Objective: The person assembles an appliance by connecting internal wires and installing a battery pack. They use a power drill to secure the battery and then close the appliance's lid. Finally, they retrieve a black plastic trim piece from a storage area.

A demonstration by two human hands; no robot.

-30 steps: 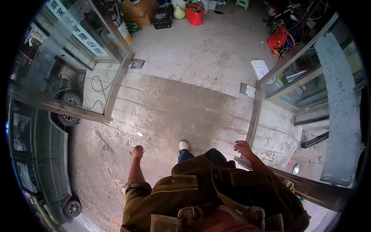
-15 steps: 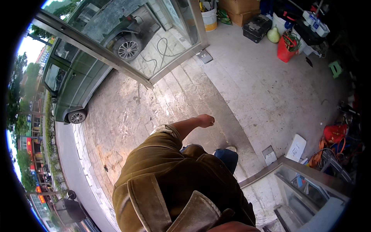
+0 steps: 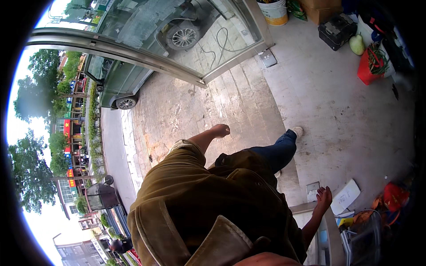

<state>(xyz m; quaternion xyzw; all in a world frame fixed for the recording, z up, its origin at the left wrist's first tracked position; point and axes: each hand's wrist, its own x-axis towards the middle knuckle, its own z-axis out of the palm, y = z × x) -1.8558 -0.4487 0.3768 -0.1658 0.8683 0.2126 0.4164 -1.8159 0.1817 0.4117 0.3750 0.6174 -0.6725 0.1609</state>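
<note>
The view has swung round; the left hand (image 3: 220,131) now swings empty, fingers curled shut, while the right hand (image 3: 323,197), fingers spread, rests on the metal-framed glass door (image 3: 330,230).

Left hand (image 3: 220,130) loosely curled into a fist, empty, at the end of a bare forearm stretched forward from a rolled brown sleeve. Right hand (image 3: 323,196) low at the side, fingers spread open, palm down, bare forearm angled back toward the body.
</note>
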